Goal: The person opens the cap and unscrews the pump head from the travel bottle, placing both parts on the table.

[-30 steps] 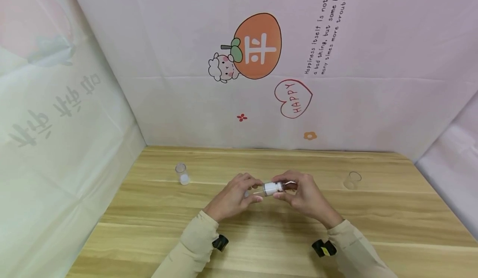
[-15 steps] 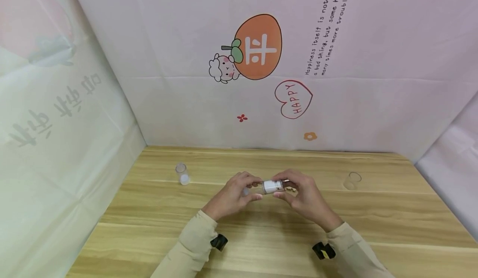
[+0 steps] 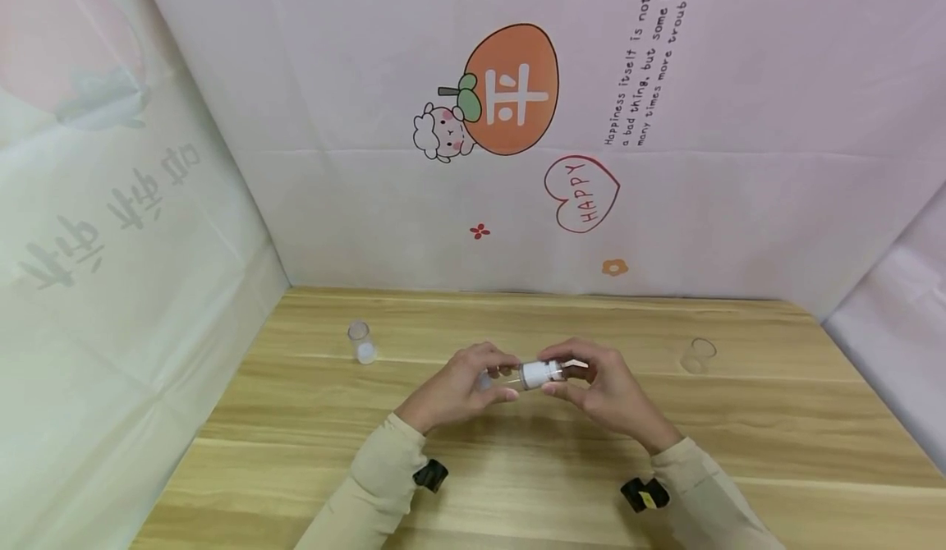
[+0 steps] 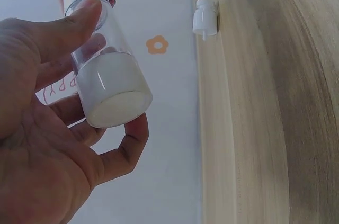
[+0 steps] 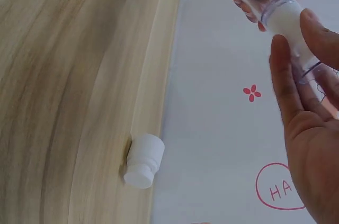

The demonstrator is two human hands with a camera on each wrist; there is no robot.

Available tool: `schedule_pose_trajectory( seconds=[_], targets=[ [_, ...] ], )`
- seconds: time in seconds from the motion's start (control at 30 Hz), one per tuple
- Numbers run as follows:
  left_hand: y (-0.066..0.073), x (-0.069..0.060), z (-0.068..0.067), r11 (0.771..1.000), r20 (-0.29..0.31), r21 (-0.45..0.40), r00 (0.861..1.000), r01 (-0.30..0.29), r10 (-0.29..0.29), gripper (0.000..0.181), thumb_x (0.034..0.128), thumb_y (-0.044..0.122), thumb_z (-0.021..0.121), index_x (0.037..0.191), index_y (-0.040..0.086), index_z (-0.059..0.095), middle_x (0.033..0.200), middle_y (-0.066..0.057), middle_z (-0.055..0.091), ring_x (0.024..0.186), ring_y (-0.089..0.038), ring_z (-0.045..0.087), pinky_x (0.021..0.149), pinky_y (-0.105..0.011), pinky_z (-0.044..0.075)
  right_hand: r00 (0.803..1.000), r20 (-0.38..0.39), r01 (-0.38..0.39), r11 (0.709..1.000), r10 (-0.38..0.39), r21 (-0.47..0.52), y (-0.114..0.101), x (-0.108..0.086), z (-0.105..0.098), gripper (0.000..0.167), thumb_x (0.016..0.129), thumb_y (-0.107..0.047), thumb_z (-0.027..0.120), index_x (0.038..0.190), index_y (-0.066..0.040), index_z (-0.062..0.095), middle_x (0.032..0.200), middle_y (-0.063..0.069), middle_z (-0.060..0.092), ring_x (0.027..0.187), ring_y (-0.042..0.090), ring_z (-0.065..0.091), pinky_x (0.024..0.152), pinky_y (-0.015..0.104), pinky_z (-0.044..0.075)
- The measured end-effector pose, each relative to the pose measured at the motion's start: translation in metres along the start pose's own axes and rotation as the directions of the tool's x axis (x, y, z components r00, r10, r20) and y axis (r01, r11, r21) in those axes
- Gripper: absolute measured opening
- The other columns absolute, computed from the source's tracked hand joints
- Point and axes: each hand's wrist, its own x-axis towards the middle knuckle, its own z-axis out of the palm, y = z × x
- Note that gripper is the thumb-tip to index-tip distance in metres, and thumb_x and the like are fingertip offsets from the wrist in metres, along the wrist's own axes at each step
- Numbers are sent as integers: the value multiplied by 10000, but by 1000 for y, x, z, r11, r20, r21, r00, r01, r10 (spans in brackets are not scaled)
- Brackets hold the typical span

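Observation:
Both hands hold a clear cylindrical bottle with a white section, tilted above the table. My left hand grips its clear end between thumb and fingers; in the left wrist view the left hand is around the clear wall, above a whitish base. My right hand pinches the white end; the right wrist view shows the right hand with thumb and fingers on either side of the white section. Fingers hide part of the far end.
A small clear container with a white part is at the table's back left, and a clear one at the back right. The wrist views each show a white bottle-like item. A printed cloth hangs behind the wooden table.
The hands have barely moved. The bottle's white end has turned slightly between the right fingers, and more of that end shows than half a second ago.

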Motion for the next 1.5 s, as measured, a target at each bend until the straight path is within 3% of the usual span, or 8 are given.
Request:
schedule_pose_trajectory(
  seconds=[0.2,0.37,0.53,0.7,0.87,1.1,1.37,1.5],
  targets=[
    [5,1,4,996,-14,74,999,40,-40,360,940,196,747,1269,66,680,1128,-79,652,985,-220,595,860,-323,507,981,15,-193,981,193,-9,-5,4,-2,269,856,-14,804,1103,23,705,1050,123,706,902,237,683,779,304,589],
    [8,1,10,983,-70,175,997,55,-44,358,933,203,757,1262,85,682,1125,-59,647,991,-178,551,850,-334,497,963,-12,-269,963,269,-23,-9,5,-1,265,859,-55,815,1090,23,709,1003,120,708,858,225,670,738,287,590],
    [7,2,14,973,-133,221,991,61,-32,370,925,224,768,1255,83,682,1110,-58,639,988,-181,543,815,-327,489,968,-83,-242,968,237,-60,-8,5,2,287,834,-61,841,1087,1,721,1004,106,717,863,198,691,769,278,584],
    [6,2,13,982,-179,176,984,60,-28,369,911,203,784,1243,78,683,1107,-77,643,982,-183,550,808,-337,491,983,-135,-134,989,124,-70,-6,4,5,308,820,2,833,1107,-6,720,1043,100,727,905,218,698,804,286,581],
    [6,1,10,992,-177,117,984,50,-29,370,911,188,780,1249,72,683,1114,-82,644,1002,-184,559,839,-351,498,991,-123,-59,998,55,-34,-4,2,4,329,818,60,808,1127,12,705,1075,108,722,939,262,688,806,296,583],
    [6,-1,10,990,-138,118,989,73,-57,366,897,189,794,1236,93,694,1122,-51,641,1027,-173,560,877,-352,503,989,-51,-141,990,142,15,-6,1,-1,314,836,54,794,1132,37,692,1080,141,703,912,238,689,782,303,589],
    [8,-2,12,981,-128,181,991,70,-47,369,872,197,820,1215,114,710,1114,-34,644,1006,-176,556,863,-361,495,969,5,-247,969,247,10,-8,2,-3,302,846,34,790,1127,64,683,1089,171,698,921,258,700,777,308,590],
    [7,-2,14,981,-125,177,991,74,-52,363,874,193,819,1211,113,711,1115,-29,643,994,-169,554,857,-348,490,966,3,-260,965,260,-18,-9,1,-3,293,846,12,800,1117,43,693,1078,151,703,920,244,696,787,299,586]
  ],
)
